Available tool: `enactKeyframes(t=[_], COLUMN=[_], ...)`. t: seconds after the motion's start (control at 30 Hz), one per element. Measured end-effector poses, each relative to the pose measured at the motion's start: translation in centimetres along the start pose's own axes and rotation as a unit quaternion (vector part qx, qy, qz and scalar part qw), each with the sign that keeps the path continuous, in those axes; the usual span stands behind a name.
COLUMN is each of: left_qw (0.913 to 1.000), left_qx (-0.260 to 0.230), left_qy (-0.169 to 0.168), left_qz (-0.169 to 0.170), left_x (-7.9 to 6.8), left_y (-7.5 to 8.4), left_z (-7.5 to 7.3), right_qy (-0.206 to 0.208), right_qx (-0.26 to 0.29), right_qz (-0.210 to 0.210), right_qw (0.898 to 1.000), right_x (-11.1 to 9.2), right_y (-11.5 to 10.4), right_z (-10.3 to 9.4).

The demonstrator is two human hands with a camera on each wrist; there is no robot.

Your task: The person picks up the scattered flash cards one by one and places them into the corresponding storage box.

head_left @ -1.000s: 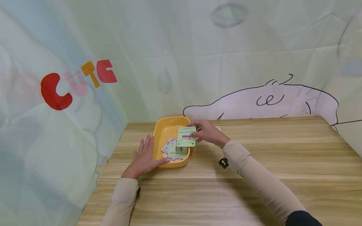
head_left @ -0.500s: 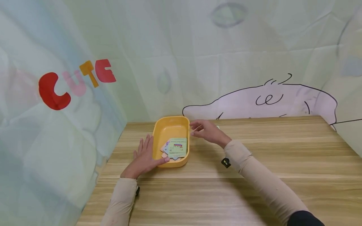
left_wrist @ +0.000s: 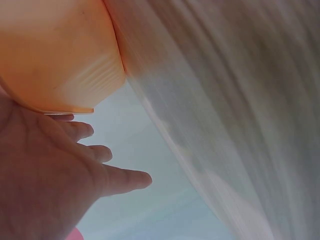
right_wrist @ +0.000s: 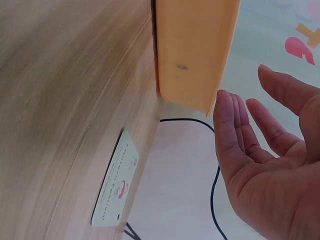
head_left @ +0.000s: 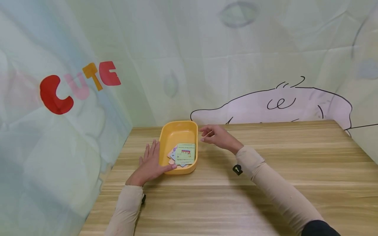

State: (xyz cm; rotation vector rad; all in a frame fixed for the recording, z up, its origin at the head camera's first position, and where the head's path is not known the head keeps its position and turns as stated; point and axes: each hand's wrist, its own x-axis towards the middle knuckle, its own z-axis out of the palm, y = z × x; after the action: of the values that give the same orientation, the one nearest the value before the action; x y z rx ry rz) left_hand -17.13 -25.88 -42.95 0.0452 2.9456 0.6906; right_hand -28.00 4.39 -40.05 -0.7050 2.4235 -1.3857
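A yellow plastic bin (head_left: 178, 123) stands near the table's back edge. Inside, at its near end, lies a loose pile of printed cards, with a pale green card (head_left: 185, 154) uppermost. My left hand (head_left: 149, 167) rests against the bin's left side, fingers extended and thumb over the near rim. Just right of the bin, my right hand (head_left: 220, 137) hovers with loosely bent fingers and nothing in them. A pale green card printed "Lantern Festival" (right_wrist: 117, 182) lies on the table in the right wrist view; in the head view my right hand hides it.
The wood-grain table (head_left: 236, 203) reaches back to a printed cloth backdrop (head_left: 177, 65). Coloured letters (head_left: 56, 95) are on the backdrop at left, and an outlined cartoon shape (head_left: 280, 108) is at right.
My right hand has let go of a green card, which dropped onto the pile in the bin. That hand then drew slightly right. My left hand stays at the bin's side.
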Motion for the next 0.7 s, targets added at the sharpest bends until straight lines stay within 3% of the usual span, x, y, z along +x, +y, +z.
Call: enactKeyframes(t=[0.2, 0.7], left_qw=[1.0, 1.0], left_qx=[-0.004, -0.005], left_qy=[-0.002, -0.003], left_qz=[0.0, -0.003], left_x=[-0.1, -0.2], left_y=[0.1, 0.1], left_z=[-0.1, -0.1], right_qy=[0.005, 0.04], right_qx=[0.014, -0.012], right_qz=[0.009, 0.021], right_qw=[1.0, 0.999], right_x=[0.0, -0.2], right_y=[0.6, 2.7], right_z=[-0.5, -2.4])
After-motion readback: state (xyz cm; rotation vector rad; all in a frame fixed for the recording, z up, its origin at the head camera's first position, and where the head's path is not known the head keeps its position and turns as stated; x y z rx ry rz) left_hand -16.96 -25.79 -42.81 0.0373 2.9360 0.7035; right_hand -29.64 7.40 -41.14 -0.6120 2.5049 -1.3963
